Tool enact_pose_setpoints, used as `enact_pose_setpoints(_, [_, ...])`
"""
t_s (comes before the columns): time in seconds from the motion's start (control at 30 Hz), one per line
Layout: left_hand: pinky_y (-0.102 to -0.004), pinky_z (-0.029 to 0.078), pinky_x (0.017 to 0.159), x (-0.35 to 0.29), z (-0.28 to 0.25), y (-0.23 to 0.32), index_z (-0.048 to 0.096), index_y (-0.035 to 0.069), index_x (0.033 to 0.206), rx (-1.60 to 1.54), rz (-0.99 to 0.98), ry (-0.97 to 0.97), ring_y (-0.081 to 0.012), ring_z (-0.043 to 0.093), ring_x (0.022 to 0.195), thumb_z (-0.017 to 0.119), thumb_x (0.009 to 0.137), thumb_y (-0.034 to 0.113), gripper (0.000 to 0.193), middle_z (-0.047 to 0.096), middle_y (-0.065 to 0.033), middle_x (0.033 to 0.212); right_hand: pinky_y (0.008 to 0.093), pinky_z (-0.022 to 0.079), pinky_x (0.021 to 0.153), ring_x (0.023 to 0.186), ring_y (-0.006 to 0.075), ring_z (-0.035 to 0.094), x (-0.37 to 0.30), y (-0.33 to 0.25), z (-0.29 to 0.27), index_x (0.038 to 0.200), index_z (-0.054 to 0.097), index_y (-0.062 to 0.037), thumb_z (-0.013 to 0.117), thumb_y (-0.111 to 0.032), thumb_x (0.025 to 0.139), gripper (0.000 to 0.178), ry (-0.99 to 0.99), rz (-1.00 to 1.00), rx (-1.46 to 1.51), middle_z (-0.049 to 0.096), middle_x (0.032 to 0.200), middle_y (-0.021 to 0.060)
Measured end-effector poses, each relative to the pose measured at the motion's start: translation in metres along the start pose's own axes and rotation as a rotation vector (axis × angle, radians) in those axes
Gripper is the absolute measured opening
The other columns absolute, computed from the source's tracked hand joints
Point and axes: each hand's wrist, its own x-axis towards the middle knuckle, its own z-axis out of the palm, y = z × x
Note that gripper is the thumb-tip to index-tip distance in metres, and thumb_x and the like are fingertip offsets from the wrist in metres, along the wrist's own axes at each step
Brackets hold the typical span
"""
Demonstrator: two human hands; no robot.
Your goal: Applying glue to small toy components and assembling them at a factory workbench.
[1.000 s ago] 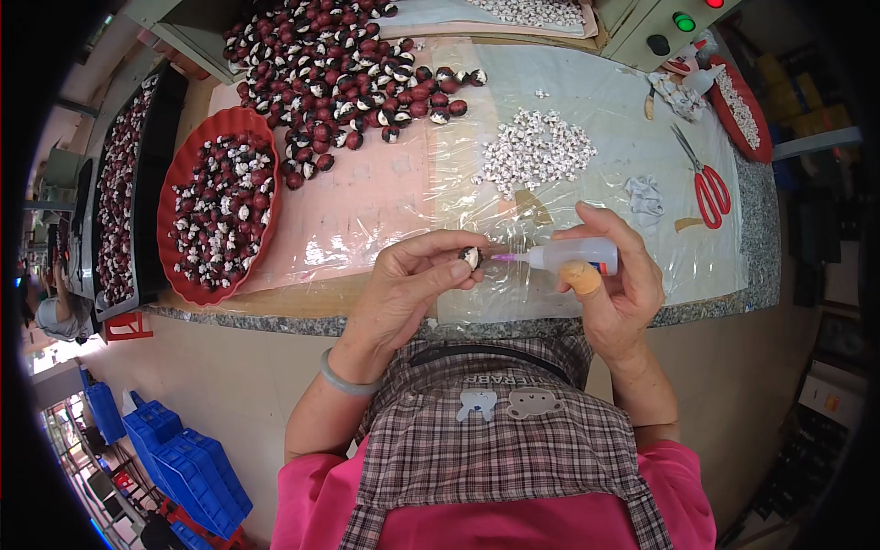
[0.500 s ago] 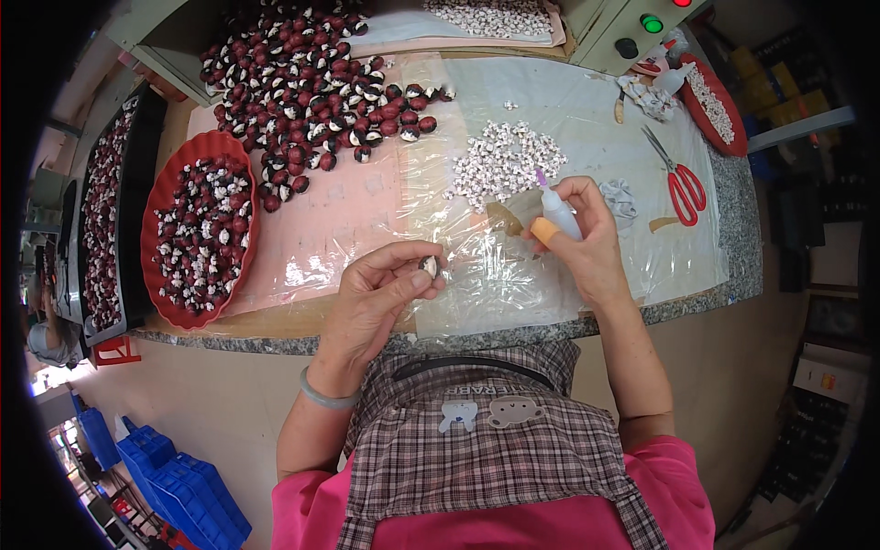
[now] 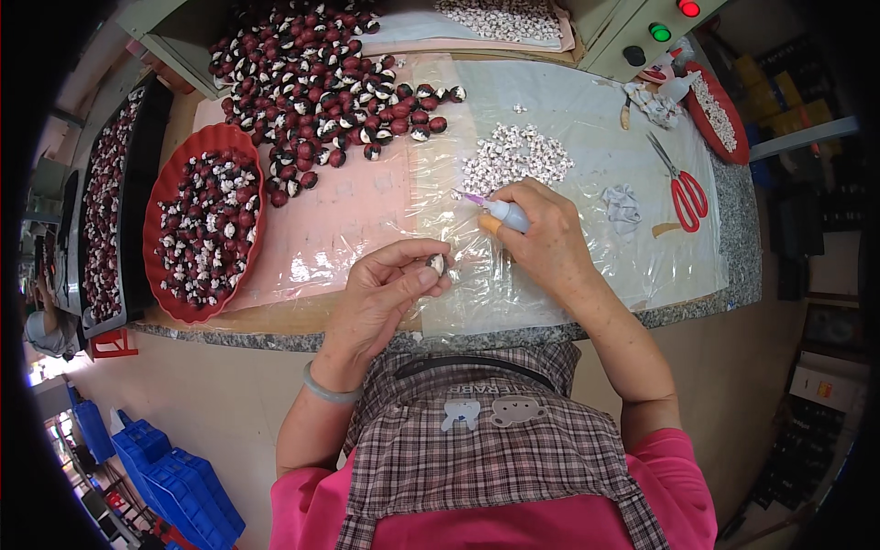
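My left hand (image 3: 385,293) pinches a small dark red and white bead-like piece (image 3: 436,265) between thumb and fingers, just above the table's front edge. My right hand (image 3: 541,234) grips a small white glue bottle (image 3: 502,214) with a thin purple nozzle that points left, toward a heap of small white pieces (image 3: 515,158) on clear plastic sheeting (image 3: 587,119). A large pile of dark red and white pieces (image 3: 321,78) lies at the back left. A red oval tray (image 3: 161,203) at the left holds more of them.
Red-handled scissors (image 3: 683,191) and a crumpled white scrap (image 3: 623,203) lie to the right. A second red dish (image 3: 715,115) with white pieces sits at the far right, below a control box with coloured buttons (image 3: 655,32). Black trays (image 3: 101,211) line the left. Blue crates (image 3: 174,477) stand on the floor.
My right hand has drawn the bottle away from my left hand and up toward the heap of white pieces. My left hand keeps its piece and stays near the table's front edge.
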Motion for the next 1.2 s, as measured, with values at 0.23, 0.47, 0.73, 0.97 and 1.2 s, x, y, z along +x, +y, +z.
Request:
enact_pose_setpoints(0.23, [-0.0251, 0.049, 0.079, -0.001, -0.002, -0.001, 0.059, -0.003, 0.116, 0.025, 0.000, 0.009, -0.0146, 0.060, 0.088, 0.062, 0.089, 0.006, 0.029, 0.063, -0.0104, 0.105, 0.0372, 0.050, 0.065, 0.074, 0.0322, 0.063, 0.005, 0.000, 0.001, 0.088, 0.062, 0.0015, 0.074, -0.009, 0.073, 0.021, -0.056, -0.015, -0.090, 0.063, 0.082, 0.0145])
enact_pose_setpoints(0.47, [-0.0255, 0.049, 0.078, -0.001, 0.003, -0.001, 0.059, -0.002, 0.118, 0.011, 0.032, 0.023, -0.0139, 0.059, 0.088, 0.060, 0.089, 0.004, 0.029, 0.063, -0.0113, 0.106, 0.0289, 0.050, 0.054, 0.058, 0.0157, 0.061, 0.006, -0.007, -0.023, 0.084, 0.063, 0.0031, 0.068, -0.011, 0.081, 0.015, -0.290, 0.593, 0.482, 0.063, 0.072, 0.0089])
enact_pose_setpoints(0.73, [-0.0240, 0.050, 0.079, -0.001, 0.014, -0.006, 0.060, 0.000, 0.118, 0.211, 0.048, 0.031, -0.0104, 0.062, 0.082, 0.064, 0.088, 0.004, 0.030, 0.066, -0.0064, 0.100, 0.0229, 0.050, 0.052, 0.058, 0.0110, 0.060, -0.018, -0.007, -0.023, 0.092, 0.063, 0.0029, 0.065, -0.009, 0.086, 0.014, -0.279, 0.624, 1.088, 0.064, 0.076, 0.0078])
enact_pose_setpoints(0.97, [-0.0234, 0.050, 0.077, 0.000, 0.024, -0.009, 0.060, -0.001, 0.116, 0.208, 0.082, 0.045, -0.0112, 0.063, 0.086, 0.063, 0.088, 0.002, 0.028, 0.067, -0.0064, 0.098, 0.0250, 0.054, 0.057, 0.064, 0.0130, 0.065, -0.032, -0.029, -0.020, 0.092, 0.063, 0.0049, 0.065, -0.001, 0.084, 0.010, -0.229, 0.597, 1.076, 0.066, 0.078, 0.0091])
enact_pose_setpoints(1.2, [-0.0232, 0.050, 0.078, -0.002, 0.028, -0.010, 0.059, -0.002, 0.116, 0.291, 0.067, 0.054, -0.0105, 0.062, 0.087, 0.064, 0.088, 0.001, 0.029, 0.066, -0.0075, 0.098, 0.0238, 0.054, 0.056, 0.063, 0.0106, 0.065, -0.041, -0.037, -0.011, 0.091, 0.064, 0.0026, 0.065, 0.000, 0.083, 0.009, -0.106, 0.480, 0.872, 0.067, 0.078, 0.0069])
